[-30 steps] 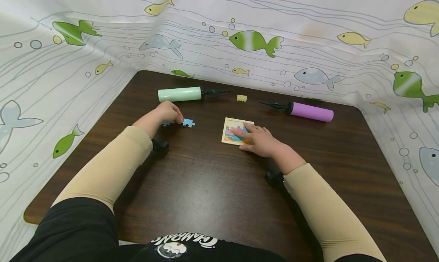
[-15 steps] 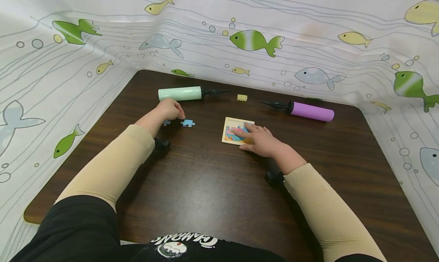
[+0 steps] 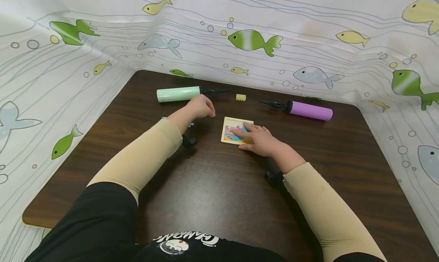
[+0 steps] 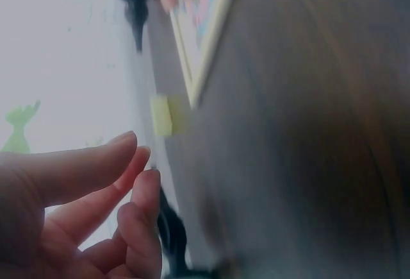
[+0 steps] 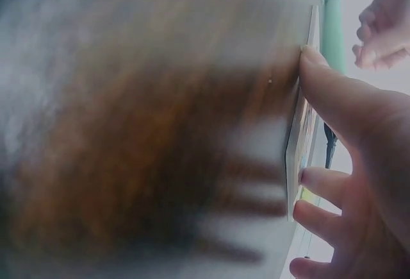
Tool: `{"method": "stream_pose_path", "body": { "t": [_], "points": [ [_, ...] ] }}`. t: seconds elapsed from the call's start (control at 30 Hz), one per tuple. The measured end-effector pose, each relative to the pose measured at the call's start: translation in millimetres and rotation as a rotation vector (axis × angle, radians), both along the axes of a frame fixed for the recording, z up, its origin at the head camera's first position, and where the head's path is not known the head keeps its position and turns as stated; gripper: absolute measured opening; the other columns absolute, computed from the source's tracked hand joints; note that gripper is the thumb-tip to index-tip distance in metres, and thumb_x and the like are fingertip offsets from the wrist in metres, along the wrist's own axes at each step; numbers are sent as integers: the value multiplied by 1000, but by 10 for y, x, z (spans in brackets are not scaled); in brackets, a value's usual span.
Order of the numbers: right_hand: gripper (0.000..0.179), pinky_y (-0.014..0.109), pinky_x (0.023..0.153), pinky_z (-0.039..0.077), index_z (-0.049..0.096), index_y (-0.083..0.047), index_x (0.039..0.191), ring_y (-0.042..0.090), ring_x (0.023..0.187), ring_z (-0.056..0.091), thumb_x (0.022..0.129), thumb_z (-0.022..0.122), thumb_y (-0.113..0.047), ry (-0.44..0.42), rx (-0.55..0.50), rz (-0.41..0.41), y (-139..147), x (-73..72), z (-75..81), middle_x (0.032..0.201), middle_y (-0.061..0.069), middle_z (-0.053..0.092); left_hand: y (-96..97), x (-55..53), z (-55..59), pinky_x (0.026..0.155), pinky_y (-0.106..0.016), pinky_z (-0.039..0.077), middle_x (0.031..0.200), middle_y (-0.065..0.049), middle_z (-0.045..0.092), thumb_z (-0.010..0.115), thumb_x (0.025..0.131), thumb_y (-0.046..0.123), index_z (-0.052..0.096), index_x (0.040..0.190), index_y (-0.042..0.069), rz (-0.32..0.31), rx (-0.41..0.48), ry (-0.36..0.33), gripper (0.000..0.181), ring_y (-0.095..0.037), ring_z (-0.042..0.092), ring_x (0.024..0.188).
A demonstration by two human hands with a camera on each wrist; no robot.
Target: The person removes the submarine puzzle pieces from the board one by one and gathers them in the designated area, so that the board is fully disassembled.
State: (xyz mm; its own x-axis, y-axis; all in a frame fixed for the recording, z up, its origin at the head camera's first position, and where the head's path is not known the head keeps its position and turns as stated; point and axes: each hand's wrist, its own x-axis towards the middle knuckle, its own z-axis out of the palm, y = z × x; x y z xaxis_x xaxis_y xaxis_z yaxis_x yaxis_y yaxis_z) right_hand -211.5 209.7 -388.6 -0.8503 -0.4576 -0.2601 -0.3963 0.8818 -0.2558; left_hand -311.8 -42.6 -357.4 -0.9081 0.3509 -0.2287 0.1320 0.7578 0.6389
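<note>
Moved since the earlier frame: the person's left hand, from beside the loose jigsaw pieces towards the square pale-wood puzzle tray. Unmoved: the right hand.

Head view: the tray lies flat on the dark wood-grain table, the right hand's straight fingers spread upon it. In my judgement the steadying step calls for light, flat pressure so the tray does not skid. The left sleeve partly hides a small blue jigsaw piece and a purple-edged jigsaw piece; the forearm is best lifted clear lest it drag them. Whether the left fingertips hold anything cannot be told from here.

Left wrist view, blurred: thumb and fingers are loosely bent, a gap between them and nothing visible inside; I judge the hand empty. A small yellow block lies past the fingertips, near the tray's corner.

Right wrist view: the tray appears edge-on, showing the right thumb at its near edge and fingertips resting on top, a contact largely hidden from overhead. Nothing is grasped.
</note>
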Motion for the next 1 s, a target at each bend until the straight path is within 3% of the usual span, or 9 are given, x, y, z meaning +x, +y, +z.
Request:
{"method": "stream_pose_path", "body": {
  "t": [0.3,0.47,0.73,1.0],
  "points": [
    [68,66,110,6,29,-36,155,42,146,12,96,61,-45,-6,-32,7,29,-3,-1,162,16,12,609,16,-116,76,-35,48,97,-4,68,75,88,17,76,90,10,-84,-13,1,7,-21,57,87],
    [66,68,109,6,32,-35,154,40,146,12,96,62,-44,-18,-61,7,39,-5,-17,163,14,11,838,57,-196,72,-32,49,94,-1,67,75,88,17,75,87,12,-95,-15,-40,6,-19,58,84],
    [63,67,109,10,39,-31,152,40,146,12,96,63,-43,-26,-82,-12,42,-17,-35,164,11,8,1010,120,-260,61,-31,48,81,-3,68,73,89,16,72,82,11,-67,-26,-108,9,-19,60,72],
    [62,67,109,7,42,-27,151,42,145,12,95,64,-41,-45,-121,-22,44,-10,-30,163,14,7,1145,111,-315,45,-29,40,63,-3,60,71,90,14,71,79,9,-58,-84,-126,12,-16,49,49]
  ]
}}
